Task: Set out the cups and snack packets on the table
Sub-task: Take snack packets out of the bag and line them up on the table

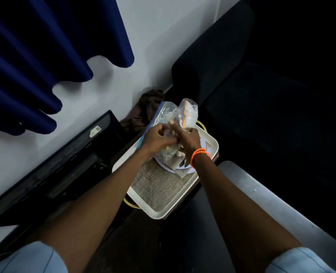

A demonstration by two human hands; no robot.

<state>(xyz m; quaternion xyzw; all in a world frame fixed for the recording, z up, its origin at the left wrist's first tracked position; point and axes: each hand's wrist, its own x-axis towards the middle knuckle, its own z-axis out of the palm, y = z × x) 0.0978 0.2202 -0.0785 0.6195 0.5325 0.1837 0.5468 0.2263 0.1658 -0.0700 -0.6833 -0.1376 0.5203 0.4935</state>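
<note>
A white tray (pixel 184 206) with a woven mat lies on a small low table below me. Over its far end I hold clear plastic snack packets (pixel 188 113); one shows orange contents. My left hand (pixel 157 137) grips the plastic from the left. My right hand (pixel 188 139), with orange bead bracelets at the wrist, pinches the same bundle from the right. A white plate (pixel 180 170) with dark napkin-like pieces sits on the tray under my hands. No cups are visible.
A black flat screen (pixel 50 174) leans against the white wall at left. A dark sofa (pixel 261 99) fills the right side, a grey armrest (pixel 265 196) near my right arm. A brown cloth (pixel 147 107) lies by the wall. Blue curtain (pixel 35 56) hangs top left.
</note>
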